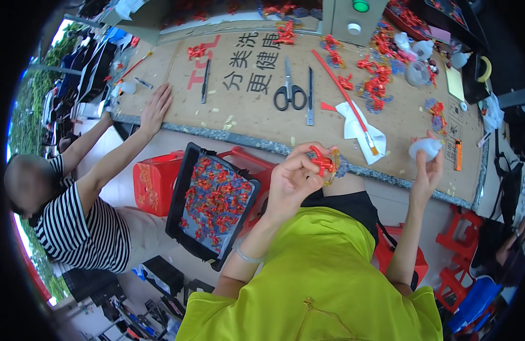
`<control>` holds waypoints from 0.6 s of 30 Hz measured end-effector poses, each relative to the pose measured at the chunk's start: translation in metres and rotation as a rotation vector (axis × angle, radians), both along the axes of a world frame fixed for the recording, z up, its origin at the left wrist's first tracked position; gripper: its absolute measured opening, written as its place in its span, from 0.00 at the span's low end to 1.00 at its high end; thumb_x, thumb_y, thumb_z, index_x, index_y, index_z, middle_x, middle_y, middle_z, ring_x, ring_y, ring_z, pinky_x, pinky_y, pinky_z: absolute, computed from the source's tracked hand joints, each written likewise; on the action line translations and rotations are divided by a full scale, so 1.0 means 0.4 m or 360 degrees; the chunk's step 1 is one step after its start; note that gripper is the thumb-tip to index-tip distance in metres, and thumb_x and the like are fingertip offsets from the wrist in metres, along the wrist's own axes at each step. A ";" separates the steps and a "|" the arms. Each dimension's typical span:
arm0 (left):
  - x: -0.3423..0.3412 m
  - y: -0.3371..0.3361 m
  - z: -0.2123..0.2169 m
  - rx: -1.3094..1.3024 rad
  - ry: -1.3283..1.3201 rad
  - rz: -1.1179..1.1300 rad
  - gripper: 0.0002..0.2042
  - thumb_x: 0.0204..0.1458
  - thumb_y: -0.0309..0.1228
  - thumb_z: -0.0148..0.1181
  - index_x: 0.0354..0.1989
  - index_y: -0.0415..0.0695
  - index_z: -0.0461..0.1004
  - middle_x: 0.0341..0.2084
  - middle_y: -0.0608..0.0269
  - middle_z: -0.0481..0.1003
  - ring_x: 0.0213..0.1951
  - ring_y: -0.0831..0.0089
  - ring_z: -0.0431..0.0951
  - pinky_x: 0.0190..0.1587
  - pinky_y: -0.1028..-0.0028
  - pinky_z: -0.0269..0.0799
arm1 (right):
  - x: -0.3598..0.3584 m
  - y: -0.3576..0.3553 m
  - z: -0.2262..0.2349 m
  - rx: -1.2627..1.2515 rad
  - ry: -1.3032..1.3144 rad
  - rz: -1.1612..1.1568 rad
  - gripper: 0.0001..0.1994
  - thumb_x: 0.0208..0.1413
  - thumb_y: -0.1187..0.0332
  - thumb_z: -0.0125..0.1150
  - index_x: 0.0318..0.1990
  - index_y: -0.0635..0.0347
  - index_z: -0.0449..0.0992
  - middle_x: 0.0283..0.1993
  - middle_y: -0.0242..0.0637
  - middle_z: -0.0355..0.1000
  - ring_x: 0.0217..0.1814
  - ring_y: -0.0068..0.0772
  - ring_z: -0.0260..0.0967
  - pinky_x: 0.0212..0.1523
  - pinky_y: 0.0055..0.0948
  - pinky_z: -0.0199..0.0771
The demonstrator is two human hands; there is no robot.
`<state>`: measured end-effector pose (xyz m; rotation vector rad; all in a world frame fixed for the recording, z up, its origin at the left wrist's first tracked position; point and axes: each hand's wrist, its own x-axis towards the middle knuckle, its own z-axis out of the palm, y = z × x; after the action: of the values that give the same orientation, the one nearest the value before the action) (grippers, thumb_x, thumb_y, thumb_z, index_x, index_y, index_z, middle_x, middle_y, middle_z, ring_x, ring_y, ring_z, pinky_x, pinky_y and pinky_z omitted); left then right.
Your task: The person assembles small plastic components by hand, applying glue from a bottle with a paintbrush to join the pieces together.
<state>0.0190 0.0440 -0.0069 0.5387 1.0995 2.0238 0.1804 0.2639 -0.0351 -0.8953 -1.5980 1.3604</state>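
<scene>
My left hand (293, 179) is closed on a small red figurine (320, 161) with a yellow and translucent blue base, held just off the table's near edge. To the right, my right hand (428, 170) grips a white squeeze bottle (426, 149) over the cardboard-covered tabletop (217, 122). An orange-handled tool (458, 154) lies beside that bottle. Between my hands rest a white tissue (353, 128) and a red-handled brush (353, 111). More red and blue figurines (376, 79) are spread at the far right.
Scissors (289, 94), a utility knife (310, 99) and a slim dark tool (205, 82) lie mid-table. A black tray (217, 199) of figurines stands at my left by red stools (154, 182). Another person (86, 227) in stripes leans a hand on the table. Several bottles (418, 62) stand far right.
</scene>
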 end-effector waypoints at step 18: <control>-0.022 -0.035 0.017 0.0070 0.0584 0.0198 0.13 0.46 0.26 0.65 0.27 0.37 0.64 0.48 0.51 0.65 0.55 0.49 0.68 0.51 0.65 0.67 | -0.083 -0.222 0.148 -0.0947 0.0410 0.0451 0.17 0.40 0.67 0.66 0.37 0.68 0.71 0.31 0.34 0.70 0.31 0.19 0.67 0.28 0.15 0.63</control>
<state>0.0102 0.0300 0.0000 0.9110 1.3329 2.1117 0.1472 0.1750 0.0241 -0.7977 -1.1627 2.1232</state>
